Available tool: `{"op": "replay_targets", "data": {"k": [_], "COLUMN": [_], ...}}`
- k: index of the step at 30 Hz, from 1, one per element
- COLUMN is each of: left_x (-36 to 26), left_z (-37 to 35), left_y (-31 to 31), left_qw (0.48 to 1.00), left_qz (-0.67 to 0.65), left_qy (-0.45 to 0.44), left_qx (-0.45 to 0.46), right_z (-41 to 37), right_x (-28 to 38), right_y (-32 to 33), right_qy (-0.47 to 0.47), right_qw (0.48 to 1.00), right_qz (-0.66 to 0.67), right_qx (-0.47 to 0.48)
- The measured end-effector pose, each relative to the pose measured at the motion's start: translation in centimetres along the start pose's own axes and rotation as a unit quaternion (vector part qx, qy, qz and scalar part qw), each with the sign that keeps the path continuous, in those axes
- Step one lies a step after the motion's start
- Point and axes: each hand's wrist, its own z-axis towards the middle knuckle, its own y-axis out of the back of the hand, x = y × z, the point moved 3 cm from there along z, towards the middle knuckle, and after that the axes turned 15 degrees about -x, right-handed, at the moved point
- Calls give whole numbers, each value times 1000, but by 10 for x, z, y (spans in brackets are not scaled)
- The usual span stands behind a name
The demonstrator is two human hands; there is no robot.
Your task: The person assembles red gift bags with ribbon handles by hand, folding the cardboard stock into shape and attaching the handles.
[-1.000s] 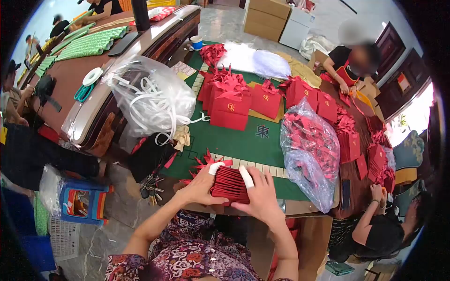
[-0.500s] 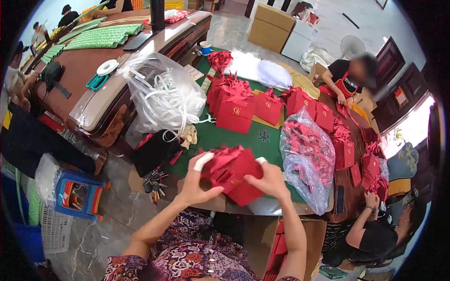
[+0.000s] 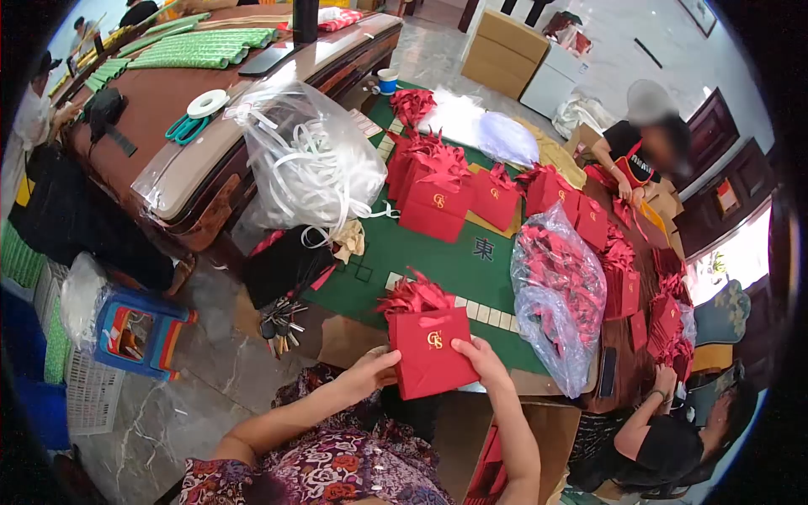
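Observation:
A stack of small red gift bags [image 3: 433, 358] with gold lettering and red ribbon tops is held upright in front of me, over the table's near edge. My left hand [image 3: 376, 370] grips its left side, thumb on the front and fingers behind. On the right side my right hand [image 3: 481, 364] clasps it, thumb pressed to the front face. Beyond lie more red gift bags [image 3: 433, 206] with ribbons, standing in rows on the green mat [image 3: 370, 286]. A clear plastic bag of red ribbon pieces [image 3: 560, 269] lies to the right of my hands.
A clear bag of white ribbon [image 3: 316, 168] stands at the left, near teal scissors [image 3: 184, 129] and a tape roll [image 3: 207, 103]. Keys [image 3: 282, 322] hang at the table edge. An open carton [image 3: 539, 429] is below right. Two people work with bags along the right.
The stack of gift bags has come down and nearer to me and turned upright, its lettered face now toward me. Both hands have moved with it, and the view has shifted slightly.

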Motion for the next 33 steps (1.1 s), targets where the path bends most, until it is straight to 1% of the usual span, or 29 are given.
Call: {"op": "replay_targets", "data": {"k": [2, 3, 4, 5, 7, 8, 9, 11, 12, 13, 14, 15, 17, 18, 19, 20, 21, 22, 24, 25, 27, 29, 30, 31, 32, 33], "left_x": [-2, -2, -1, 4, 8, 8, 11, 17, 22, 27, 30, 31, 31, 32, 33, 32, 32, 34, 31, 31, 27, 24, 22, 21, 19, 18], "left_z": [-2, -3, -1, 1, 0, -5, -5, -5, -5, -5, -4, -6, -10, -10, -9, -7, -5, -3, -2, -2, -2, -4, -6, -8, -10, -13], "left_y": [-14, -19, -22, -24, -26, -29, -28, -25, -24, -23, -22, -22, -21, -20, -18, -16, -15, -13, -11, -11, -10, -8, -7, -6, -5, -5], "left_qw": [1000, 999, 997, 997, 977, 977, 977, 966, 967, 957, 946, 947, 929, 923, 924, 934, 943, 944, 926, 927, 917, 914, 909, 909, 885, 859], "left_qz": [10, 21, 32, 25, 113, 101, 96, 154, 151, 186, 221, 219, 285, 284, 283, 269, 256, 256, 271, 271, 276, 283, 291, 291, 345, 398], "left_qy": [-15, -30, -46, -47, -93, -68, -65, -82, -78, -108, -137, -131, -122, -140, -136, -142, -148, -144, -217, -215, -246, -255, -264, -264, -269, -273], "left_qx": [-3, -27, -52, -55, -153, -177, -181, -189, -192, -193, -194, -195, -204, -220, -219, -185, -152, -152, -148, -147, -146, -142, -137, -139, -156, -173], "right_z": [-12, -20, -26, -31, -42, -49, -52, -57, -62, -66, -70, -74, -78, -81, -83, -84, -85, -87, -88, -89, -89, -91, -91, -92, -94, -96], "right_x": [-7, -10, -13, -21, -35, -41, -52, -77, -81, -88, -93, -96, -100, -101, -102, -105, -104, -102, -98, -97, -90, -76, -64, -43, -22, -9], "right_y": [-2, -2, -5, -6, -7, -8, -6, 1, -2, -3, -2, -3, -2, -3, -3, -4, -5, -7, -9, -9, -7, -4, -3, -3, -3, 3], "right_qy": [-12, -21, 0, -3, 27, 3, -2, 1, 15, 11, 29, 46, 52, 62, 74, 61, 58, 55, 51, 39, 28, 10, 10, 109, 207, 152], "right_qw": [1000, 999, 999, 999, 996, 996, 996, 993, 991, 991, 991, 989, 990, 990, 990, 988, 988, 989, 989, 990, 992, 997, 997, 987, 965, 968], "right_qz": [14, 30, 41, 35, 37, 40, 36, 47, 68, 65, 70, 75, 66, 61, 56, 73, 71, 72, 73, 62, 51, -35, -35, -89, -142, -157], "right_qx": [-14, -29, -19, -15, -71, -86, -84, -104, -113, -112, -113, -116, -114, -112, -109, -121, -122, -120, -118, -116, -114, -68, -67, -72, -76, -126]}}
